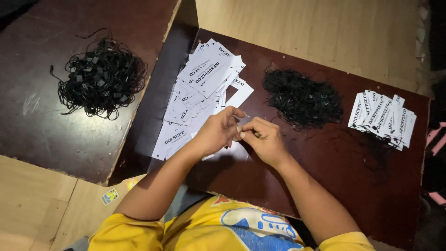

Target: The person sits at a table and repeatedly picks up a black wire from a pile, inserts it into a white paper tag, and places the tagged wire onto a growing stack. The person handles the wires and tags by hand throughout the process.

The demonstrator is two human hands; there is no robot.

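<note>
My left hand (219, 129) and my right hand (264, 138) meet fingertip to fingertip above a dark brown board (325, 172). Between them they pinch a small white paper tag; whether a thread is on it is too small to tell. Just beyond my left hand lies a loose heap of white printed paper tags (200, 88). A tangle of thin black strings (302, 98) rests on the board beyond my right hand. At the far right sits a fanned bunch of white tags with black strings on them (383, 118).
A second dark board (69, 139) on the left carries a pile of black cords with small black square pieces (101, 78). Pale wooden floor (302, 28) surrounds both boards. A small sticker (109, 196) lies near my left elbow. Pink items (436, 139) sit at the right edge.
</note>
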